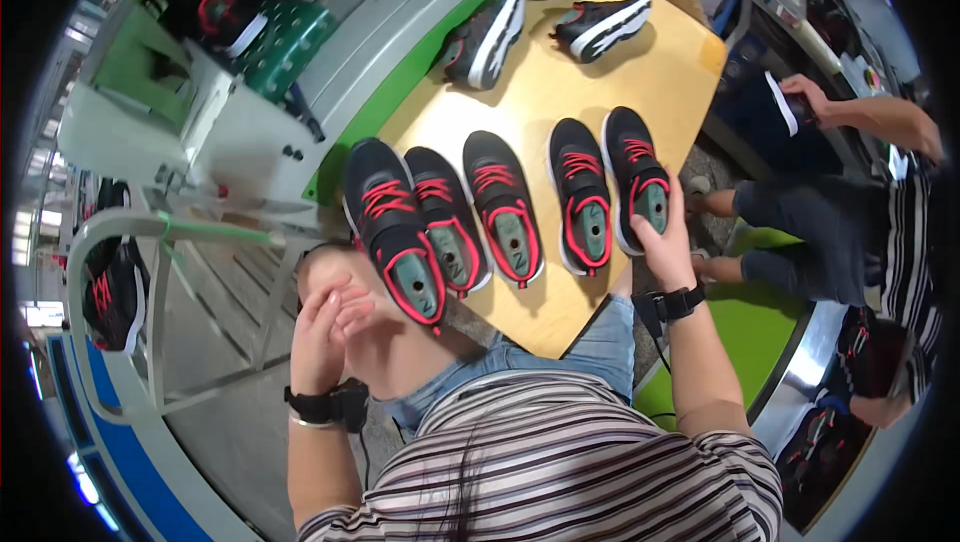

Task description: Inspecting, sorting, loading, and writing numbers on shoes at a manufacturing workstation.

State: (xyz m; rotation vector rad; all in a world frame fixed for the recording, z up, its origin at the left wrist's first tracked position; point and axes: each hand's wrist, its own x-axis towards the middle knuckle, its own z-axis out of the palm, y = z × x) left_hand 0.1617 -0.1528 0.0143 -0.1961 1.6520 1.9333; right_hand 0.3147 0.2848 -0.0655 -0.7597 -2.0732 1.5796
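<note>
My right hand (668, 240) grips the heel end of the rightmost black sneaker (628, 142), thumb at its collar and fingers along its outer side. That sneaker has red laces, red lining and a white sole. Several matching sneakers stand in a row to its left on a pale wooden board (535, 312), toes pointing away from me and green insoles showing. My left hand (328, 327) is in the air beside the leftmost sneaker (380, 187), holding nothing, its fingers loosely bent and apart. A dark band is strapped round each of my wrists.
More sneakers (603, 27) lie on their sides at the board's far end. A grey machine with a green edge (400, 82) borders the left. A metal rail frame (150, 227) stands nearer left. On the right, another person's hand (805, 97) holds a shoe (783, 107) above a green-topped surface (750, 327).
</note>
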